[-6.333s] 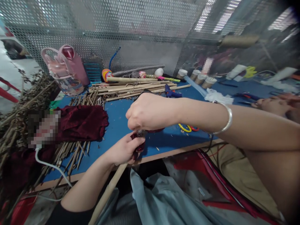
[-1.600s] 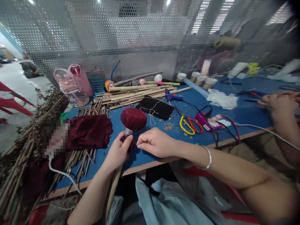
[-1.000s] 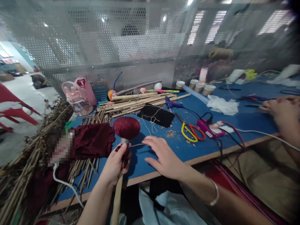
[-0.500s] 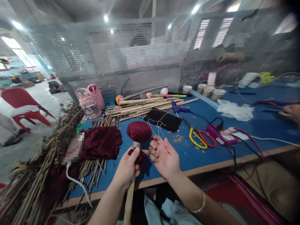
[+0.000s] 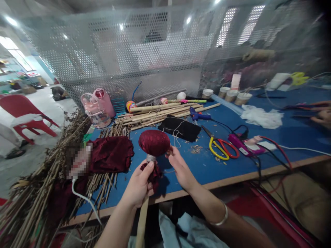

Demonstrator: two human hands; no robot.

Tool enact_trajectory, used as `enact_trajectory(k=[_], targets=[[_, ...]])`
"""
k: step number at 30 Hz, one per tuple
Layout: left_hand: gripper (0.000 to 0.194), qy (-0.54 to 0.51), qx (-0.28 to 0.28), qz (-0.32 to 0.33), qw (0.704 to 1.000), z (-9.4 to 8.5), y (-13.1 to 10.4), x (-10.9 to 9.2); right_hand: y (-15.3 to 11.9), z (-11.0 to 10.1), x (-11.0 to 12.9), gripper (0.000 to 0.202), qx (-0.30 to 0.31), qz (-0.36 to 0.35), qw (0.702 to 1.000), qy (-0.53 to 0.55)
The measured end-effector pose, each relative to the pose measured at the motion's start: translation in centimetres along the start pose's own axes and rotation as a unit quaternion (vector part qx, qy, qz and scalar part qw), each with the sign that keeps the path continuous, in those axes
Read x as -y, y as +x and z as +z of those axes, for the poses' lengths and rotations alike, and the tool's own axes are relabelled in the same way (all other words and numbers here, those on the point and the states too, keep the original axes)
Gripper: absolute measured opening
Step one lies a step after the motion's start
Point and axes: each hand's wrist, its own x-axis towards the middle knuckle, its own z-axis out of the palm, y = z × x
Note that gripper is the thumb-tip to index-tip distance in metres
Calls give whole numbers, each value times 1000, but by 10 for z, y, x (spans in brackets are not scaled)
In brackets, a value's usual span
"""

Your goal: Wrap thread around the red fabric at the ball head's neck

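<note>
In the centre of the frame, binding the red ball (image 5: 154, 142) to its stick (image 5: 142, 220) with thread (image 5: 169, 171) seems in hand; the left hand (image 5: 141, 182) pinches the gathered cloth (image 5: 156, 175), the right hand (image 5: 182, 168) curls by the ball, its grip unclear. Next probably calls for taut thread. Right of frame, the purple box's (image 5: 236, 143) label is unreadable

Ceiling lamps (image 5: 188, 20) and a left-hand window (image 5: 19, 58) glare; edges stretch, upper right dark, blurred.

Room beside the right hand (image 5: 181, 168) — then scissors (image 5: 212, 138) block.
</note>
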Motion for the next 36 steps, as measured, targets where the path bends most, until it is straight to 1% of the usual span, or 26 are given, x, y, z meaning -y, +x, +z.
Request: enact_trajectory(k=[1,2,3,4,6,7,8,9,11,13,15,17,18,20,21,22,23,24,25,28,29,30,31,32,34,36], targets=[[35,-11,11,3,1000,-1,-1,-1,0,-1,0,41,61,-14,998,-4],[35,-24,25,6,999,-2,-3,-1,-1,-2,1,47,121,-10,993,5],[34,-37,41,8,998,-3,-4,-2,-2,-3,2,52,168,10,986,17],[34,-53,60,7,997,-5,-5,-3,-4,-4,4,54,201,47,978,22],[32,-89,97,-4,991,-10,-6,-3,-9,-7,8,49,231,133,964,9],[32,-108,115,-11,987,-13,-6,-3,-11,-7,10,44,229,161,960,-7],[31,-128,133,-18,983,-15,-6,-3,-14,-8,13,41,217,170,961,-25],[31,-145,148,-24,978,-16,-5,-2,-16,-7,15,41,192,163,967,-45],[32,-166,161,-30,972,-18,-5,-1,-19,-5,19,48,113,121,983,-81],[33,-170,156,-29,972,-17,-4,0,-20,-2,22,52,26,87,989,-113],[34,-173,151,-25,973,-16,-4,1,-21,1,23,51,-19,71,988,-139],[35,-173,144,-16,974,-14,-3,2,-24,2,22,49,-21,51,983,-173],[35,-164,132,-10,978,-13,-3,3,-25,2,22,49,-8,30,979,-200],[31,-116,83,3,990,-9,-3,6,-29,0,24,48,37,-36,962,-269],[28,-84,58,8,995,-7,-3,8,-30,-2,26,47,72,-79,945,-308],[27,-51,39,12,998,-5,-3,10,-30,-3,31,46,114,-124,921,-351],[26,-22,28,15,999,-4,-3,12,-29,-5,38,45,159,-162,889,-399],[27,3,24,16,1000,-2,-3,13,-26,-6,46,43,205,-187,849,-450],[27,21,21,15,999,-1,-4,15,-23,-7,56,40,249,-198,803,-504],[26,60,5,-6,998,1,-3,16,-10,-7,91,24,368,-178,651,-640],[26,69,3,-14,997,1,-3,16,-6,-5,101,20,405,-168,606,-664],[26,78,5,-18,997,2,-2,16,-2,-3,110,17,440,-163,567,-677],[26,86,12,-19,996,3,-2,17,2,-1,117,15,468,-163,535,-684],[25,94,22,-18,995,4,-1,17,6,2,123,14,490,-168,510,-687],[24,109,51,-15,993,7,-1,19,14,7,131,14,518,-195,477,-683],[24,128,85,-18,988,11,0,19,24,12,135,15,527,-220,454,-684]])
